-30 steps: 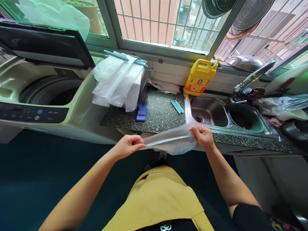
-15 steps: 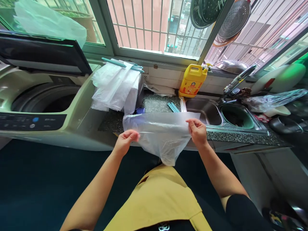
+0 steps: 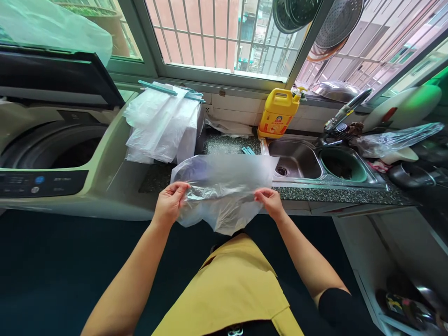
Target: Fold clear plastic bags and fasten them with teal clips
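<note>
A translucent plastic bag (image 3: 224, 186) is stretched between my two hands, in front of the counter edge. My left hand (image 3: 170, 200) pinches its left side, thumb against fingers. On the right side, my right hand (image 3: 270, 200) pinches it in the same way. The lower part of the bag hangs in loose folds above my yellow apron (image 3: 231, 284). Behind it, several thin teal sticks (image 3: 248, 150) lie on the speckled counter (image 3: 224, 144), partly covered by the bag. More clear plastic bags (image 3: 164, 126) hang in a bunch at the left, with teal sticks (image 3: 159, 87) along their top.
A washing machine (image 3: 108, 163) with its lid up stands at the left. A yellow jug with a pump (image 3: 278, 112) is by the wall. At the right are a steel sink (image 3: 296, 161), a green basin (image 3: 343, 165), a faucet (image 3: 345, 114) and a black pan (image 3: 411, 177).
My right hand has moved left and a little down, bringing the hands closer together. The bag has slackened and now shows more folds. The view has shifted slightly.
</note>
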{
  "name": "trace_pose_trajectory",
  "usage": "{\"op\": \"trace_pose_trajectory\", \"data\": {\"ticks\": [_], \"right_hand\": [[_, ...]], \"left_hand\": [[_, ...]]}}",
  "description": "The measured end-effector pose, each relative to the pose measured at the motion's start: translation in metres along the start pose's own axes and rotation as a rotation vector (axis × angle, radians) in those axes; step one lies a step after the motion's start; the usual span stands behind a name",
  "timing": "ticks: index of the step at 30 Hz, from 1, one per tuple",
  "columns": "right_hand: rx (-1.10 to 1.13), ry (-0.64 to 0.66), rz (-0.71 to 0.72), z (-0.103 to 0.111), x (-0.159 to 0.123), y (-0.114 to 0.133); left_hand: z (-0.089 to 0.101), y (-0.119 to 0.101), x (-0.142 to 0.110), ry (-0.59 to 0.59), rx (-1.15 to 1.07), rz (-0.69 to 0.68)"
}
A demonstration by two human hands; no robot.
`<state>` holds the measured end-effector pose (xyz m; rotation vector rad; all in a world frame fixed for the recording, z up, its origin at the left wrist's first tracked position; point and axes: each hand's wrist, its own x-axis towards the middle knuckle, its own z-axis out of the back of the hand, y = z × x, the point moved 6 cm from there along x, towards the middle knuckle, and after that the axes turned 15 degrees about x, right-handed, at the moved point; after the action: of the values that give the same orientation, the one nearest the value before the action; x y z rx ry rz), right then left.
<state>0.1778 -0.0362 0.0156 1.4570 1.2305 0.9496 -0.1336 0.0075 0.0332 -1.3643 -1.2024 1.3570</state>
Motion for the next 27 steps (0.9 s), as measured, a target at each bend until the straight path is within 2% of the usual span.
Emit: {"op": "trace_pose_trajectory", "data": {"ticks": [2, 5, 8, 11, 14, 18, 21, 24, 27], "right_hand": [[-0.002, -0.048, -0.029, 0.000, -0.002, -0.012], [0.061, -0.084, -0.030, -0.001, -0.001, -0.014], [0.096, -0.130, -0.009, 0.000, 0.001, -0.008], [0.056, -0.181, -0.006, 0.004, 0.001, -0.004], [0.007, -0.201, -0.012, 0.007, 0.000, -0.001], [0.127, -0.094, -0.025, 0.005, -0.002, 0.000], [0.155, 0.005, -0.105, 0.000, -0.008, -0.009], [0.037, 0.023, -0.162, -0.003, -0.016, -0.021], [0.007, 0.002, -0.152, -0.007, -0.017, -0.026]], "left_hand": [[0.008, -0.003, 0.004, 0.027, -0.039, -0.045], [0.013, 0.000, 0.003, 0.115, -0.119, -0.139], [0.011, 0.025, 0.000, 0.193, 0.061, -0.054], [0.013, 0.045, -0.002, 0.126, 0.222, 0.021], [0.015, 0.045, -0.002, 0.064, 0.225, 0.022], [0.017, 0.039, -0.001, 0.027, 0.113, 0.049], [0.021, 0.040, -0.003, 0.000, 0.031, 0.075], [0.023, 0.046, -0.004, 0.017, 0.012, 0.105], [0.025, 0.049, -0.003, 0.056, -0.023, 0.136]]}}
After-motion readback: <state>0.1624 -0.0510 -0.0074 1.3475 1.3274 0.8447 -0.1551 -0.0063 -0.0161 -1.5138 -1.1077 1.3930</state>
